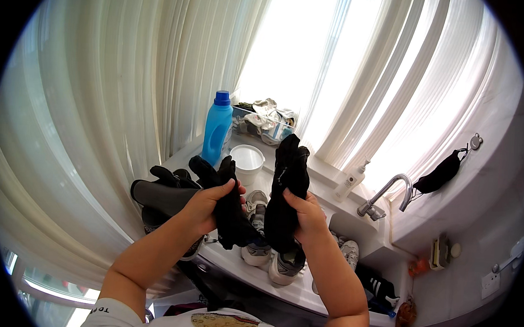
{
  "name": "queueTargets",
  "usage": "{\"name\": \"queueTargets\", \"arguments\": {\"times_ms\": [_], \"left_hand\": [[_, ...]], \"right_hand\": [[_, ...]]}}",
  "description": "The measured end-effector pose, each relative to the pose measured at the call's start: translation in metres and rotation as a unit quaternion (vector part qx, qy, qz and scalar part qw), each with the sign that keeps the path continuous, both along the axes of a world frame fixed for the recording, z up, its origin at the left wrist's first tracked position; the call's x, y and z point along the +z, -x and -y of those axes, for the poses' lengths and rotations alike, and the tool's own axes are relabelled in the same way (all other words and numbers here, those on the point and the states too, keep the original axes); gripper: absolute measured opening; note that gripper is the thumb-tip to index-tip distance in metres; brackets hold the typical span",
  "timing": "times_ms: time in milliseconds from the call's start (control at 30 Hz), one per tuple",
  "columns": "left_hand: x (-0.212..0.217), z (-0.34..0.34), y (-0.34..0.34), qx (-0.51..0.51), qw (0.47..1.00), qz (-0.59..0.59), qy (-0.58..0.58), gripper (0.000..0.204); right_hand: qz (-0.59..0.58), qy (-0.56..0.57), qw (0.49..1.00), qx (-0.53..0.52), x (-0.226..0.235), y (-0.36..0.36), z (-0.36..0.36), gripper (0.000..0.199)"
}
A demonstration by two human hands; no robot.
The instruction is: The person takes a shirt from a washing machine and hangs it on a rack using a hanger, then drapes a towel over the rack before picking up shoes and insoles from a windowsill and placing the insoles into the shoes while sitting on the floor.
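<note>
My left hand (pixel 206 205) grips a bunched black sock (pixel 229 218), the thumb lying across it. My right hand (pixel 305 216) is closed round more black sock fabric (pixel 283 215), which stands up lengthwise with two rounded tips at the top. Both are held up side by side, apart from each other, above the white counter. Below and between them sits a pair of grey-white sneakers (pixel 256 255), (pixel 285 270), partly hidden by the fabric and my hands. My fingers behind the fabric are mostly out of sight.
A blue detergent bottle (pixel 217 128), a white lidded tub (pixel 247 160) and a clear bin of crumpled cloths (pixel 267 122) stand behind. Dark bags or boots (pixel 162 197) are left. Right are a faucet (pixel 384 196), pump bottle (pixel 351 181), sink, more shoes (pixel 380 288) and a hanging black cloth (pixel 439 174).
</note>
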State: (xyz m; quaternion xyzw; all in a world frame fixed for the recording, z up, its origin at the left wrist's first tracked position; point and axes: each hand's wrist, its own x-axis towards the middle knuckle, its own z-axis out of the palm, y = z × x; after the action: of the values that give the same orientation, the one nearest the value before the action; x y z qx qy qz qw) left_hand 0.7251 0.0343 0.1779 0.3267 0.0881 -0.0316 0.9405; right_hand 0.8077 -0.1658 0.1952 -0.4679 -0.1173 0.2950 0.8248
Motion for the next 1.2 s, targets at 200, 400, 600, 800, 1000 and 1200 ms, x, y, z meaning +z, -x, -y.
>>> {"name": "queueTargets", "arguments": {"times_ms": [200, 400, 600, 800, 1000, 1200], "left_hand": [[0.003, -0.009, 0.002, 0.015, 0.999, 0.017, 0.025, 0.020], [0.012, -0.012, 0.008, 0.051, 0.998, 0.033, 0.016, 0.024], [0.015, -0.002, 0.004, 0.023, 0.995, 0.036, -0.092, 0.034], [0.014, 0.005, 0.004, 0.054, 0.966, 0.139, -0.212, 0.026], [0.011, -0.010, 0.005, 0.018, 0.981, 0.146, -0.125, 0.022], [-0.009, -0.021, -0.003, 0.021, 0.955, 0.218, -0.202, 0.028]], "right_hand": [[0.004, 0.000, 1.000, 0.009, -0.003, -0.007, 0.001, 0.027], [0.011, -0.011, 1.000, 0.014, 0.005, -0.007, -0.003, 0.022], [0.092, 0.102, 0.990, -0.019, 0.005, 0.005, -0.030, 0.020], [0.263, 0.130, 0.955, -0.037, 0.003, 0.027, -0.044, 0.016], [0.106, 0.059, 0.993, -0.013, 0.014, 0.026, -0.031, 0.029], [0.088, 0.077, 0.992, -0.047, 0.009, 0.016, -0.017, 0.025]]}}
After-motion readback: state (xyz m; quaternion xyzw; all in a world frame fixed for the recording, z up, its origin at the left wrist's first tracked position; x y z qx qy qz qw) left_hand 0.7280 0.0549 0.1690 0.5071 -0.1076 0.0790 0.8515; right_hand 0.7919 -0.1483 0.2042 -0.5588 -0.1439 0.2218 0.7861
